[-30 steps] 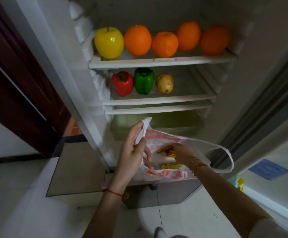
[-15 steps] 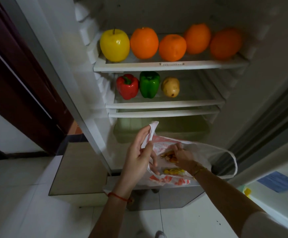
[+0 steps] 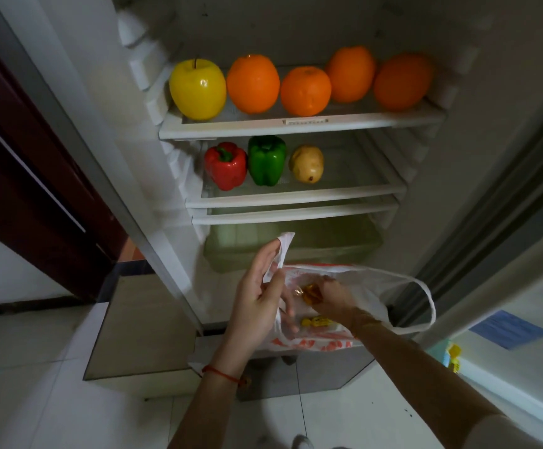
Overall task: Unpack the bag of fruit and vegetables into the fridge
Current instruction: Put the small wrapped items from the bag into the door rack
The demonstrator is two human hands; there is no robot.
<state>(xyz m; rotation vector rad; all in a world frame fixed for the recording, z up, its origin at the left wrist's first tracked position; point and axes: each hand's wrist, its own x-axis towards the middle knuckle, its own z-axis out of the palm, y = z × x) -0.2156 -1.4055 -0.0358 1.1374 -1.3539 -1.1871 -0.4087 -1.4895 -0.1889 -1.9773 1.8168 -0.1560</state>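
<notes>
Reaching: right hand (image 3: 331,294) is down inside the plastic bag (image 3: 370,286), fingers closed round a small orange-brown item (image 3: 312,292)
Holding: left hand (image 3: 259,294) pinches the bag's near-left handle, clenched on the plastic, keeping the mouth open
Left in bag: a small yellow item (image 3: 317,320) lies just near of the right hand, long axis running left to right; what it is I cannot tell
Fridge: yellow apple (image 3: 198,89) and four oranges on the top shelf (image 3: 296,124); red pepper (image 3: 225,165), green pepper (image 3: 267,160) and potato (image 3: 306,163) on the shelf below
Next move: free space lies far and up from the right hand, right of the potato; the right hand is nearer to it
</notes>
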